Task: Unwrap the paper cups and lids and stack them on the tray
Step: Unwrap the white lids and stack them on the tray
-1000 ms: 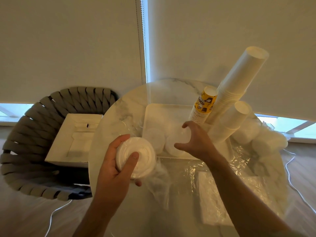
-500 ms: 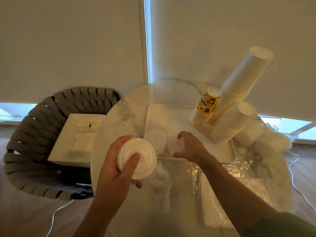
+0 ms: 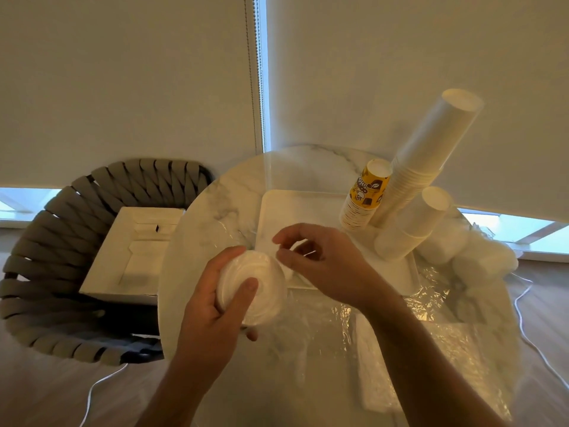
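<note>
1. The stack of white lids (image 3: 251, 286) sits in the left hand (image 3: 215, 309), held above the near-left part of the round marble tabletop (image 3: 197, 241), just short of the near edge of the white tray (image 3: 308, 208). The thumb presses on the top lid and the other fingers wrap round the rim and underside, so this hand is clamped on the stack, as it was a second ago.
2. What has changed is the right hand (image 3: 326, 263). A second ago it reached over the tray, down among the lids already lying there; half a second ago it was drawing back toward the near edge; now it is beside the held stack, its thumb and forefinger close together right at the stack's far rim. Whether they already pinch the top lid or its film I cannot tell.
3. My reading: one lid has been put down and the hand has come back for the next, so the lid transfer is mid-cycle, with most of this stack left.
4. On the tray's far-right part stand the yellow printed cups (image 3: 365, 195) and two leaning columns of plain white cups (image 3: 431, 155), already unwrapped.
5. Crumpled clear plastic wrap (image 3: 400, 328) covers the near-right tabletop, and wrapped white bundles (image 3: 480, 260) lie at the right edge, probably waiting their turn.
6. An open cardboard box (image 3: 132, 254) rests on the woven chair (image 3: 46, 272) to the left.
</note>
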Tool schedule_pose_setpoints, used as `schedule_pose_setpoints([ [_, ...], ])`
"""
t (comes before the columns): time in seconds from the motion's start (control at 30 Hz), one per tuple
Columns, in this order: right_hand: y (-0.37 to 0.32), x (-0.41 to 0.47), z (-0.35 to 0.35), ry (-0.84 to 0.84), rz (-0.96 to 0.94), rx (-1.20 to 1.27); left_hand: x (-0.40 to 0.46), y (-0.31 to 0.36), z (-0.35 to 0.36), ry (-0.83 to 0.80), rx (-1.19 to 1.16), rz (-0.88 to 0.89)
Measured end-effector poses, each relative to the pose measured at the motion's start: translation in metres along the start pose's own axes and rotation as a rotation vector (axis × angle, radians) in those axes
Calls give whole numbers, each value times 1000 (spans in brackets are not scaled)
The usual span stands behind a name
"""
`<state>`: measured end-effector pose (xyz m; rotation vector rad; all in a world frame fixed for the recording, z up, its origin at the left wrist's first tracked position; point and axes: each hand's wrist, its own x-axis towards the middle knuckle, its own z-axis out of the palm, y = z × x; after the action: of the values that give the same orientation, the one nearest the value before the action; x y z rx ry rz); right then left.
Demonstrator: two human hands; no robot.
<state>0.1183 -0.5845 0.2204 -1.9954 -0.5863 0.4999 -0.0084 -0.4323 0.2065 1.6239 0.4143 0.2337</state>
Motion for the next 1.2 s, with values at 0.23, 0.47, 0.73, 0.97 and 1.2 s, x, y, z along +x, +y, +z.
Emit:
schedule_pose_setpoints([
  [0.23,-12,-7,5,-45,7,-8,0,-2,4,-9,48,61],
  [0.47,-14,-8,1,-78,-21,-5,-3,-1,2,-36,132,91],
  [0.73,-19,-8,-3,-61,-41,61,-4,7,2,-55,85,73],
  [0.97,-24,-11,-2,-69,-127,-35,-5,4,2,-22,87,68],
  [1.2,-28,-13,0,-39,-146,-100,-9,5,4,-1,132,59],
])
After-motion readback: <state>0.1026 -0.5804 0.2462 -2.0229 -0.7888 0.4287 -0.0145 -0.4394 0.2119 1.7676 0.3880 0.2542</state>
